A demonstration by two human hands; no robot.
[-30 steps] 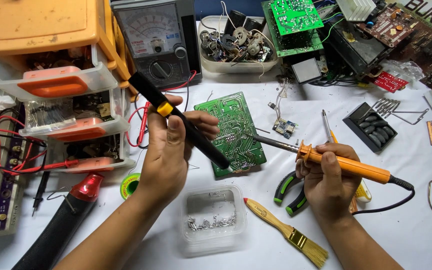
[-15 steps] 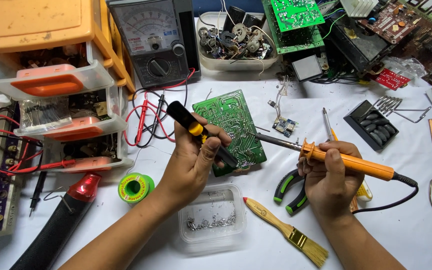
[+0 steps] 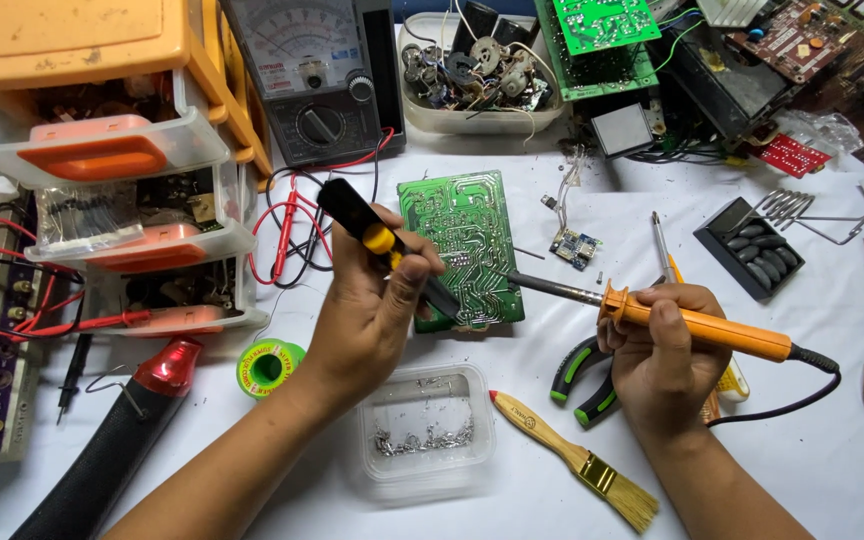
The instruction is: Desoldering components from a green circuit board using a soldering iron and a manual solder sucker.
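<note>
- An orange drawer cabinet (image 3: 102, 150) stands at the table's (image 3: 832, 340) left edge, a meter (image 3: 317, 75) just right of it at the far edge.
- A red-and-black tool (image 3: 122, 440) lies by the near left corner, a solder reel (image 3: 270, 367) just beside it.
- The left hand (image 3: 367, 310) has its grip closed around a black-and-yellow pump (image 3: 384, 245), tip down on the board.
- A clear tub (image 3: 424, 430) of metal bits sits near the front edge, below that hand.
- The green board (image 3: 462, 240) lies flat mid-table, between both hands.
- A brush (image 3: 577, 460) lies right of the tub; pliers (image 3: 577, 380) are partly under the right hand.
- The right hand (image 3: 662, 355) grips the orange iron (image 3: 697, 325) tight, its tip touching the board's near edge.
- A black tray (image 3: 752, 260) sits toward the right edge.
</note>
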